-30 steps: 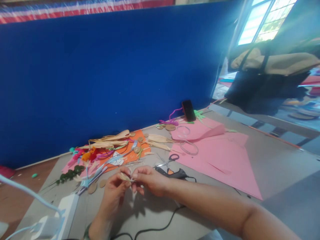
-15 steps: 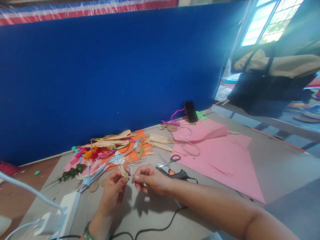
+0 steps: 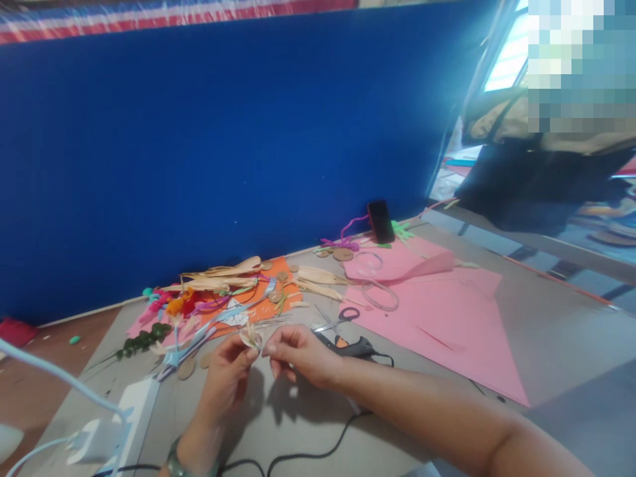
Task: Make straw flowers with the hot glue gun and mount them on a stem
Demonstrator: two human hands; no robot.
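Now the left hand [image 3: 230, 372] pinches the pale piece [image 3: 251, 336] more upright, seemingly easier to work. Whether the right hand [image 3: 302, 354] grips, I cannot tell.

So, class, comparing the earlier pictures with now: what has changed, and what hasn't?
The pale piece in the left hand has swung from sideways to upright, looking more fanned out. The right hand has drawn slightly apart from the left. The scissors and glue gun stayed put.
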